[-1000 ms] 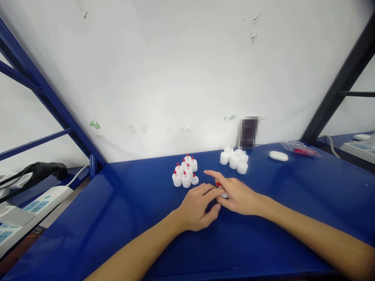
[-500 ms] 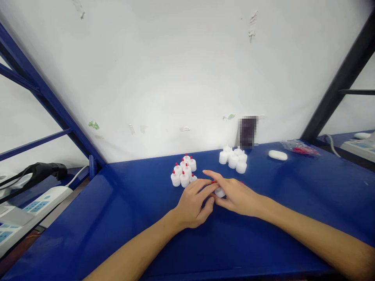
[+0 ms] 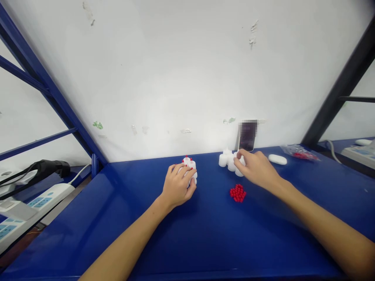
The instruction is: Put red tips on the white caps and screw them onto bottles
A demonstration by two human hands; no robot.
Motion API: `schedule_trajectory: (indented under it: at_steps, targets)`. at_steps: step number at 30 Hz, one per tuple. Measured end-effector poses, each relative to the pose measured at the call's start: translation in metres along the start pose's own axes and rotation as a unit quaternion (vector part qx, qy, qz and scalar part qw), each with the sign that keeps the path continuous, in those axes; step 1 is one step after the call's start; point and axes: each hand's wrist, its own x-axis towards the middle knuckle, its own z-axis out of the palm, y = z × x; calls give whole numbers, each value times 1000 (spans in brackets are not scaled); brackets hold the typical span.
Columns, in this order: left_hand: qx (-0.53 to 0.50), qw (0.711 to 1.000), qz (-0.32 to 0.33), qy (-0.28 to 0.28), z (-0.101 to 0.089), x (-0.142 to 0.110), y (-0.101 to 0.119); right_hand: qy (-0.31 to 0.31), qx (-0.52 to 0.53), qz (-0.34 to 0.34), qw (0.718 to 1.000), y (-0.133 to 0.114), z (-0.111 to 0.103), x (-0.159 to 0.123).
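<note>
My left hand (image 3: pixel 178 185) curls over a cluster of squat white nozzle caps with small red tips (image 3: pixel 191 164). Its thumb and fingers close around one at the near side, mostly hidden by the fingers. Farther right, my right hand (image 3: pixel 258 166) reaches into a group of white nozzle caps without red tips (image 3: pixel 231 162). Thumb and forefinger pinch one nozzle at that group's right side. Below this hand lies a pile of small red tip covers (image 3: pixel 238 193) on the blue table (image 3: pixel 205 242).
A phone with a blurred screen (image 3: pixel 247 138) leans against the wall. To the right are a white oval case (image 3: pixel 277 159) and a clear bag with red pieces (image 3: pixel 301 153). A power strip (image 3: pixel 38 207) sits at the left, beside a blue frame post (image 3: pixel 67 113).
My hands have parted. The left has gone left to the red-tipped cluster; the right has moved up and right to the plain white caps, uncovering the red pile.
</note>
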Motion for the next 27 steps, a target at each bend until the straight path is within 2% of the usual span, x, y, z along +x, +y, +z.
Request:
schedule_trajectory:
  at_steps: [4,7,15,20,24,27]
  targets:
    - [25,999,-5,-33,0,0,-1,-89,-71,45,992,9,3,2]
    - [28,998,-9,-49,-2,1,1,-119,-107,49,986,7,4,0]
    - [23,996,-22,-78,2,-1,4,-109,-160,82,978,10,7,1]
    - [20,996,-39,-78,4,-2,5,-94,-130,88,983,9,11,3]
    - [12,997,-40,-62,2,-1,4,-28,-89,88,992,5,5,3]
    - [-10,998,-41,-38,-2,1,2,24,-11,24,999,3,3,1]
